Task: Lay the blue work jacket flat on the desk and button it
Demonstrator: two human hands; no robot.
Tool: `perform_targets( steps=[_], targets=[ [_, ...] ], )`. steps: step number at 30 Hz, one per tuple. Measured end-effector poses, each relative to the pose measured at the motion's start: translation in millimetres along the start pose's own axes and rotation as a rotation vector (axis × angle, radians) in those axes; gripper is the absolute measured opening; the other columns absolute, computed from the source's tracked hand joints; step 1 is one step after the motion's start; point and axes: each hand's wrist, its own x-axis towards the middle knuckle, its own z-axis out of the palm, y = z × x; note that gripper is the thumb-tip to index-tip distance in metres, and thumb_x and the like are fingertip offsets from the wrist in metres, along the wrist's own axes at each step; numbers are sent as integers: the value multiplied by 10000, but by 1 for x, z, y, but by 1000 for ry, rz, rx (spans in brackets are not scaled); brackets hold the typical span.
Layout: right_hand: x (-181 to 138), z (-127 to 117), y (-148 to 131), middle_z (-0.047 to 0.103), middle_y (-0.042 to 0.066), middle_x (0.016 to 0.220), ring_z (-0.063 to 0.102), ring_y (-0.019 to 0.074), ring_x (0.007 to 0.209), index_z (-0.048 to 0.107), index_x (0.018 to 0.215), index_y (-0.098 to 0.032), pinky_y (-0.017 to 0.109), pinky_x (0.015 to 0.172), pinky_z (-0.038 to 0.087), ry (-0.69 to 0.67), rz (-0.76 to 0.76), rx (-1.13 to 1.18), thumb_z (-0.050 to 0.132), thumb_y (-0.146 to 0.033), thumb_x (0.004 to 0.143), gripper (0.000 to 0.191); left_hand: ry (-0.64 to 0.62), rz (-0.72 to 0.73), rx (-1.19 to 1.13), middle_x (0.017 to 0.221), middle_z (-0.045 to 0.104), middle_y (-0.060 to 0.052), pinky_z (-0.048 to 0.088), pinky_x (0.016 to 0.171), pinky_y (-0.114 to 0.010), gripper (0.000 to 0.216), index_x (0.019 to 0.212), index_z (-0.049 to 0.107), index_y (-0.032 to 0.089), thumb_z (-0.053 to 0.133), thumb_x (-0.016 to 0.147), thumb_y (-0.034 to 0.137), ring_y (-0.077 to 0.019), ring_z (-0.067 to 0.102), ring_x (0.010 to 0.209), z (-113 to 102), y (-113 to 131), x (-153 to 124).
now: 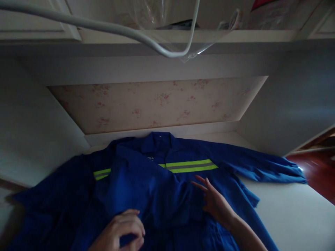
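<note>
A blue work jacket (146,184) with a yellow-green reflective stripe (192,166) lies spread on a white surface (293,212), collar toward the wall. My left hand (121,230) is at the bottom centre, fingers curled and pinching a fold of the blue cloth. My right hand (214,202) lies flat on the jacket's front right of centre, fingers spread and pointing left, holding nothing. One sleeve (264,165) stretches out to the right.
A floral-papered back wall (157,104) closes the alcove behind the jacket. A shelf (183,35) runs overhead with clear plastic (162,14) on it. A white cable (104,26) loops down from above. Red-brown floor (316,170) shows at the right.
</note>
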Motion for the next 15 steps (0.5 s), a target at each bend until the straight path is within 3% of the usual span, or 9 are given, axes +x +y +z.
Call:
perform_targets(
  steps=[3,7,12,15],
  targets=[
    [-7,3,11,563,125,1402,607,282,1192,333,1478,-261,460,941,525,-65,55,42,534,-623,878,730,158,-161,143,1216,696,-12,504,1033,-353,267,1040,714,333,503,931,454,-203,629,1162,11,-11,24],
    [-10,-4,19,632,100,1312,627,252,1161,422,1423,-237,385,1007,492,-28,32,-48,807,-373,728,807,165,-257,422,1455,528,-39,322,1154,-569,458,1335,569,327,435,942,522,-262,483,1342,26,-46,34],
    [-23,-17,22,658,80,1210,693,223,952,542,1330,-259,328,768,573,60,60,-191,790,-433,733,670,182,-464,623,1536,404,-68,227,1175,-605,579,1432,468,248,320,953,539,-280,367,1419,22,-83,14],
    [-29,-46,16,684,80,1127,695,194,804,612,1247,-237,323,707,573,43,44,-360,775,-464,739,579,166,-621,615,1582,307,-60,282,1117,-664,623,1473,394,239,270,944,543,-304,291,1453,13,-94,-4]
  ],
)
